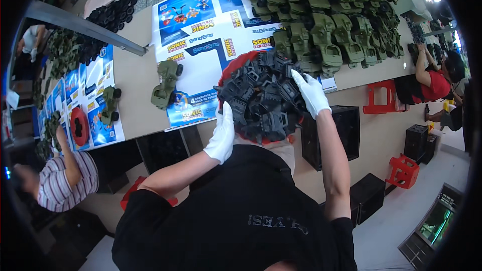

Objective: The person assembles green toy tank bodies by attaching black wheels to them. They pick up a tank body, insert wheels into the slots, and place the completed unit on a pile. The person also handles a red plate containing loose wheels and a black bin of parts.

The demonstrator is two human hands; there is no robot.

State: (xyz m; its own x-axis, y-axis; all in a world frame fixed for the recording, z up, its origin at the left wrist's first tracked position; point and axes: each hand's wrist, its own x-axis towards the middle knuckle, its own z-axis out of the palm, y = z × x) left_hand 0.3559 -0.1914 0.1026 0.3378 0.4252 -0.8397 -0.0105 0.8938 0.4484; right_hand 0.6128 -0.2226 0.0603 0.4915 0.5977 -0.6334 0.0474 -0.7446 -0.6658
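Both my hands wear white gloves and hold a red plastic basin [232, 64] between them, near the table's front edge. Black plastic parts [266, 95], small and box-shaped, are heaped in it to above the rim. My left hand [221, 135] is closed at the basin's left side, close to my body. At the right side my right hand [312, 94] grips, its fingers lying along the heap and partly hiding the rim. Left of the basin, a single green toy vehicle body [164, 88] rests across the edge of a printed sheet [197, 73].
Rows of green toy vehicle bodies [326, 40] cover the table's far right. A grey metal post [100, 32] slants over the left side. Red stools [380, 98] and black crates [334, 138] stand at right. Co-workers sit at left, in a striped shirt [65, 183], and at right.
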